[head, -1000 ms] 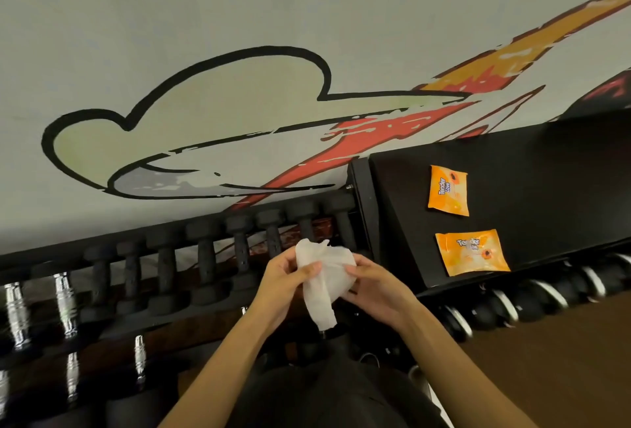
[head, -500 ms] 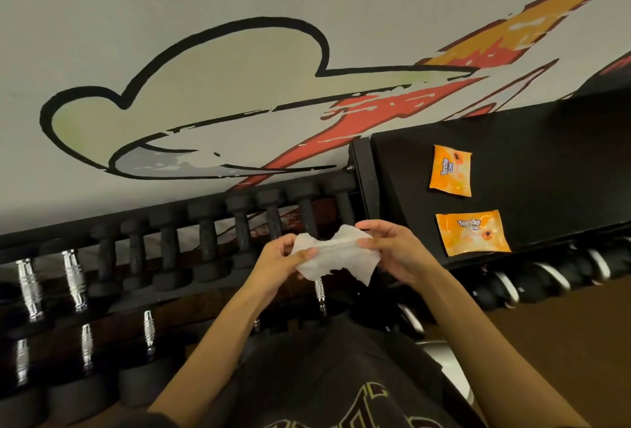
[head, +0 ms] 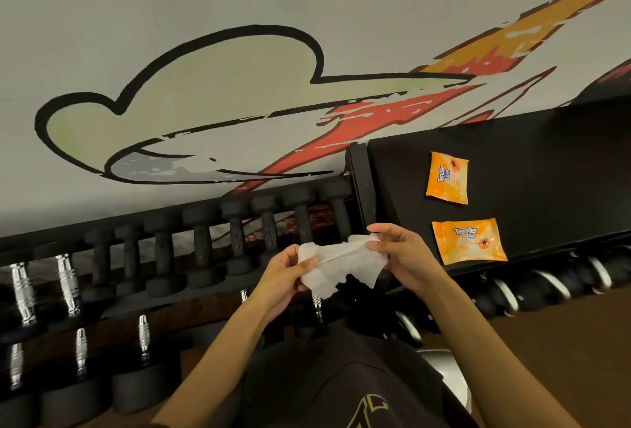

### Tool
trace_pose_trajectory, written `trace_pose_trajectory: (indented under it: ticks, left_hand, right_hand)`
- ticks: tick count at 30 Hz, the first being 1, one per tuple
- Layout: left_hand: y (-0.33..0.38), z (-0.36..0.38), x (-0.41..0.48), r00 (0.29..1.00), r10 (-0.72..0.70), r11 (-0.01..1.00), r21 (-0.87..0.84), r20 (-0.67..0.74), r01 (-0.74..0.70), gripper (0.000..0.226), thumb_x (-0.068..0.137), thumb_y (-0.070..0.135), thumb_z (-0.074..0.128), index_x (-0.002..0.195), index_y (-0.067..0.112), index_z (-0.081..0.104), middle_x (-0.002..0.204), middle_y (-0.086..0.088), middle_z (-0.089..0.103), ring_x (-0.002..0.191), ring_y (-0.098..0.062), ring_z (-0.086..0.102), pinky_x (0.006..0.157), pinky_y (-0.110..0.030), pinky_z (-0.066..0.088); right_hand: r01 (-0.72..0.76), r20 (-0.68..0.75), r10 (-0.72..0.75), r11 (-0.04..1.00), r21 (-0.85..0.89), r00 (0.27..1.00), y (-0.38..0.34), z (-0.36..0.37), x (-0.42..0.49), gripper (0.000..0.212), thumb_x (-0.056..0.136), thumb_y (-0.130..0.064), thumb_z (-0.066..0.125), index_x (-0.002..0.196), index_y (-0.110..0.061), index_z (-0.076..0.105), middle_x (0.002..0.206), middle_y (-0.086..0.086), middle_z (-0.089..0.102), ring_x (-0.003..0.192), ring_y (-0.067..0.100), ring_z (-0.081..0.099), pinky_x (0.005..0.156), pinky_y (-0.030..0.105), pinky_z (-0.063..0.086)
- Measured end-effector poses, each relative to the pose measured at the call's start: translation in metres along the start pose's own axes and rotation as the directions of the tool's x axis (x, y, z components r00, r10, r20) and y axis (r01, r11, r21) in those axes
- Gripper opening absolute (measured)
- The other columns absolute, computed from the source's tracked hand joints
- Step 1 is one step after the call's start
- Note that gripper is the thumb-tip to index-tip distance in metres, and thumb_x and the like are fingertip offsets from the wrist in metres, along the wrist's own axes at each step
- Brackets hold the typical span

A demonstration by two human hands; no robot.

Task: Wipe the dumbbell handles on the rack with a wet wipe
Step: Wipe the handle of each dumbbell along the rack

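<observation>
**Wipe stretched between both hands**

Head view: we hold the wet wipe [head: 345, 262] spread out. Our left hand [head: 285, 275] pinches its 8 o'clock edge and our right hand [head: 404, 253] its 2 o'clock corner. Black dumbbells [head: 201, 241] sit racked at the wipe's 10 o'clock, untouched.

The person wears a black shirt [head: 307, 369], seen from above at the near edge. A print [head: 372, 410] outlined in yellow-green marks its front, perhaps lettering, cut off by the frame. The left forearm [head: 218, 352] and right forearm [head: 478, 342] are bare up to the left hand [head: 283, 277] and right hand [head: 406, 253].
</observation>
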State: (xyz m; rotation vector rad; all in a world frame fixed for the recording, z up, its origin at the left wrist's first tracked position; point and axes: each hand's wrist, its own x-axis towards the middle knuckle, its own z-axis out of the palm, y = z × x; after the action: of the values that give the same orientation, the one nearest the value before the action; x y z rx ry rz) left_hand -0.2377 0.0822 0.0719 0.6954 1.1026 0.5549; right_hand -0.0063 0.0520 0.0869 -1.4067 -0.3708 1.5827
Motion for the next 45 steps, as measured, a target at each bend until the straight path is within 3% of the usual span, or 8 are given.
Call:
trace_pose_trajectory:
  ticks: [6, 12, 23, 27, 32, 36, 40, 45]
  left_hand:
    - [-0.008, 0.001, 0.013, 0.994, 0.057, 0.969, 0.246, -0.089, -0.033, 0.015, 0.09, 0.021, 0.066, 0.103, 0.014, 0.069, 0.088, -0.006, 0.071, 0.067, -0.013, 0.058, 0.049, -0.019, 0.039]
    - [-0.02, 0.013, 0.055, 0.986, 0.02, 0.97, 0.242, -0.166, 0.021, 0.013, 0.093, 0.011, 0.06, 0.105, 0.012, 0.066, 0.094, -0.005, 0.073, 0.081, -0.016, 0.068, 0.064, -0.026, 0.055]
    - [-0.077, 0.037, 0.181, 0.886, 0.439, 0.739, 0.62, -0.146, -0.264, 0.068, 0.086, -0.004, 0.06, 0.146, 0.018, 0.036, 0.147, 0.002, 0.039, 0.132, -0.008, 0.041, 0.107, -0.026, 0.042]
    - [-0.097, 0.041, 0.2, 0.876, 0.482, 0.599, 0.742, -0.032, -0.302, 0.068, 0.096, 0.005, 0.051, 0.153, 0.021, 0.019, 0.161, 0.002, 0.015, 0.144, -0.005, 0.02, 0.105, 0.002, 0.013]
    - [-0.098, 0.04, 0.204, 0.927, 0.372, 0.464, 0.855, 0.051, -0.233, 0.061, 0.103, 0.018, 0.035, 0.154, 0.029, 0.004, 0.163, 0.006, -0.004, 0.113, -0.012, 0.057, 0.089, -0.015, 0.05]
    - [-0.102, 0.039, 0.193, 0.95, 0.309, 0.406, 0.896, 0.051, -0.179, 0.061, 0.102, 0.028, 0.037, 0.154, 0.022, 0.006, 0.162, -0.001, 0.012, 0.112, -0.018, 0.059, 0.088, -0.035, 0.054]
    - [-0.1, 0.039, 0.18, 0.948, 0.308, 0.295, 0.94, 0.078, -0.173, 0.054, 0.097, 0.029, 0.047, 0.148, 0.021, 0.031, 0.146, 0.003, 0.045, 0.111, -0.015, 0.059, 0.084, -0.031, 0.054]
    - [-0.097, 0.034, 0.177, 0.903, 0.427, 0.39, 0.889, 0.054, -0.238, 0.033, 0.093, 0.02, 0.055, 0.125, 0.024, 0.059, 0.123, 0.008, 0.06, 0.105, -0.008, 0.059, 0.084, -0.028, 0.053]
  right_hand:
    - [-0.141, 0.087, 0.143, 0.99, -0.022, 0.986, 0.013, -0.012, 0.005, 0.035, 0.084, 0.015, 0.056, 0.112, -0.002, 0.068, 0.108, 0.02, 0.07, 0.092, 0.031, 0.068, 0.076, 0.039, 0.059]
    - [0.01, -0.065, -0.038, 0.922, -0.387, 0.997, 0.032, -0.022, 0.045, 0.029, 0.084, 0.009, 0.059, 0.095, -0.011, 0.077, 0.095, 0.008, 0.077, 0.097, 0.024, 0.072, 0.083, 0.037, 0.058]
    - [0.293, 0.108, -0.344, 0.548, -0.784, 0.933, 0.08, -0.038, 0.182, 0.046, 0.091, 0.001, 0.059, 0.135, -0.014, 0.055, 0.134, 0.001, 0.056, 0.117, 0.001, 0.054, 0.088, 0.0, 0.039]
    - [0.4, 0.275, -0.353, 0.356, -0.844, 0.894, 0.105, -0.035, 0.201, 0.059, 0.097, -0.01, 0.052, 0.15, -0.027, 0.032, 0.155, -0.001, 0.031, 0.127, 0.009, 0.051, 0.102, 0.025, 0.047]
    - [0.396, 0.266, -0.42, 0.261, -0.88, 0.868, 0.115, -0.034, 0.207, 0.049, 0.101, -0.037, 0.034, 0.149, -0.03, 0.032, 0.127, 0.005, 0.06, 0.106, 0.016, 0.065, 0.087, 0.037, 0.056]
    - [0.341, 0.259, -0.454, 0.109, -0.934, 0.853, 0.121, -0.045, 0.188, 0.036, 0.104, -0.032, 0.038, 0.136, -0.023, 0.052, 0.107, -0.004, 0.07, 0.083, 0.014, 0.069, 0.072, 0.037, 0.058]
    - [0.301, 0.266, -0.418, 0.018, -0.953, 0.868, 0.118, -0.049, 0.171, 0.031, 0.099, -0.022, 0.049, 0.127, -0.019, 0.062, 0.113, -0.002, 0.07, 0.104, 0.018, 0.065, 0.107, 0.043, 0.041]
    - [0.301, 0.222, -0.53, 0.067, -0.951, 0.819, 0.113, -0.052, 0.156, 0.035, 0.088, -0.024, 0.067, 0.123, -0.023, 0.06, 0.13, 0.001, 0.043, 0.109, 0.015, 0.049, 0.088, 0.029, 0.048]
